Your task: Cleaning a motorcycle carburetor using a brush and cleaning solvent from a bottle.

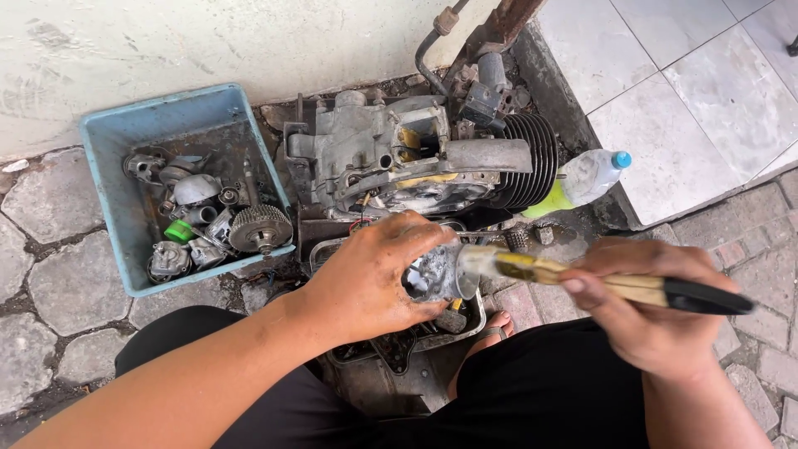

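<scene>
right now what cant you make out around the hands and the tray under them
Head view only:
- Metal part: the left hand wraps it, so its full shape is hidden.
- Brush bristles: blurred.
- Metal tray: contents mostly hidden beneath the left hand and part.
- Brush grip: partly covered by the right hand.
- Small parts in the blue bin: too small to identify.

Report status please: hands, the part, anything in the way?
Left hand grips metal part over tray. Right hand holds brush, bristles on part. Nothing between them.

Outdoor repair spot: engine (416,158), parts bin (108,175), paving.
</scene>
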